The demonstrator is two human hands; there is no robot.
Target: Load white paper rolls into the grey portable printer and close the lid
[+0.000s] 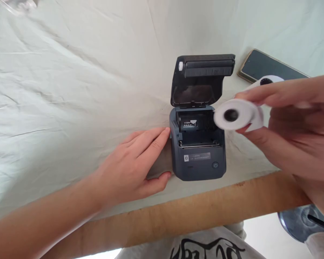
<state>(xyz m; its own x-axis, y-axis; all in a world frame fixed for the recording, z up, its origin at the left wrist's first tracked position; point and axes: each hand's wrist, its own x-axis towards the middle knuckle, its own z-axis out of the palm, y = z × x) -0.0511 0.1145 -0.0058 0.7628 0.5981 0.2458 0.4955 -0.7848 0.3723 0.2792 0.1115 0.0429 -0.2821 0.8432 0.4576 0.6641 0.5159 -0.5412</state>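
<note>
A dark blue label printer (197, 165) stands on the cloth-covered table, its black lid (202, 82) swung up and its paper bay exposed. My left hand (140, 162) lies against the printer's left side, fingers stretched out and fingertips touching the casing. Between thumb and fingers of my right hand (294, 126) is a small white paper roll (239, 114), held over the right edge of the bay with its dark core hole facing the camera. The roll is slightly blurred. Another white roll (275, 78) lies behind my right hand, which partly hides it.
A smartphone (272, 64) lies at the right, close to the second roll. Clear plastic (18, 6) shows at the upper left corner. The table's wooden front edge (178, 205) runs across below the printer, and a round dark base (299, 221) is visible beyond it at lower right.
</note>
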